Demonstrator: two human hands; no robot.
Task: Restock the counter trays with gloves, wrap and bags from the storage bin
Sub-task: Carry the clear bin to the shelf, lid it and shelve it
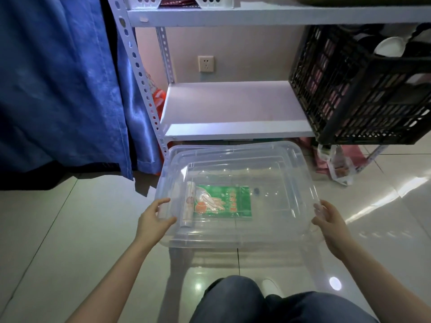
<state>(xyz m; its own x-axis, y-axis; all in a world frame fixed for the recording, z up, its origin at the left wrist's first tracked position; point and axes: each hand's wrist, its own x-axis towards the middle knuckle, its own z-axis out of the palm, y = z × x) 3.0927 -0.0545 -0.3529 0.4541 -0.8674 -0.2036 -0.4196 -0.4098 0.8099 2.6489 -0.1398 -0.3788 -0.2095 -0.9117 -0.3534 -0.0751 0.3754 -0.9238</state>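
A clear plastic storage bin (238, 238) with its clear lid on sits on the tiled floor in front of me. Through the lid I see a green pack of gloves (235, 201) lying flat and a white roll (188, 203) beside it on the left. My left hand (155, 217) grips the bin's left edge, thumb on top. My right hand (327, 217) holds the right edge with curled fingers.
A white metal shelf (233, 113) stands just behind the bin, its low board bare. A black crate (359, 89) sits on the shelf at right. A blue curtain (65, 89) hangs at left. A plastic bag (338, 164) lies on the floor at right. My knees are at the bottom.
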